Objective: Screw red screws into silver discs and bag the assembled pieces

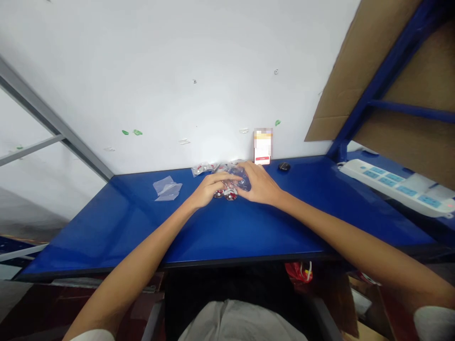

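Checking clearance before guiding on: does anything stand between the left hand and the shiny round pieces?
Nothing visible does: the left hand is right beside the shiny round pieces. Clear plastic shows just beyond them by the right hand; I can't tell whether any covers them.

Left hand (209, 189) and right hand (262, 184) at clear plastic (242, 177)

The table (213, 237) before me is glossy blue, and the wall (142, 71) behind it white with green flecks (137, 132). On the table, my round pieces (231, 193) show red, white and silver.
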Action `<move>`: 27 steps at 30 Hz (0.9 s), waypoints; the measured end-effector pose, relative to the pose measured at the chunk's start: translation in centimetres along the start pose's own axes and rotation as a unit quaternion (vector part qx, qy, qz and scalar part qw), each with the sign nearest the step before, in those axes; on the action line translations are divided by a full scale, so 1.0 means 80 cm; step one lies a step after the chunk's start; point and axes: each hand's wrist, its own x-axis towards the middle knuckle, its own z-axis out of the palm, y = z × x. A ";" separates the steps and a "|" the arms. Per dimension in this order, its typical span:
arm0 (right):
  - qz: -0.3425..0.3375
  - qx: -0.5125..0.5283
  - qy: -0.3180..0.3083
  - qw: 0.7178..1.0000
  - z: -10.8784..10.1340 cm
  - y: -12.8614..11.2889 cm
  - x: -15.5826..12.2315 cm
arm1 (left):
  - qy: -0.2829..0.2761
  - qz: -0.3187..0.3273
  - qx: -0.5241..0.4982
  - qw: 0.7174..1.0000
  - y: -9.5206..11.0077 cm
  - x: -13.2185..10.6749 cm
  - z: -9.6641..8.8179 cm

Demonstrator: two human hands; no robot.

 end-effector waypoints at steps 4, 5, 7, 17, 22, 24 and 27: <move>0.019 0.061 -0.039 0.997 -0.001 -0.003 -0.001 | -0.022 0.016 0.061 0.998 -0.002 -0.002 0.003; 0.029 0.074 -0.048 0.996 -0.001 -0.003 -0.001 | -0.004 0.023 0.088 0.996 -0.002 -0.003 0.005; 0.039 0.088 -0.054 0.994 -0.001 -0.004 -0.001 | 0.020 0.030 0.127 0.991 -0.003 -0.003 0.007; 0.027 0.158 -0.085 0.983 -0.010 0.006 0.004 | -0.037 0.052 0.131 0.989 0.014 -0.003 -0.007; 0.021 0.131 -0.087 0.987 -0.007 0.014 0.005 | 0.024 0.003 0.111 0.993 0.018 -0.004 -0.049; 0.019 0.122 -0.095 0.988 -0.006 0.015 0.005 | 0.006 -0.032 0.145 0.989 0.014 -0.006 -0.066; 0.010 0.097 -0.108 0.989 -0.004 0.015 0.004 | -0.067 -0.063 0.214 0.972 0.002 -0.009 -0.077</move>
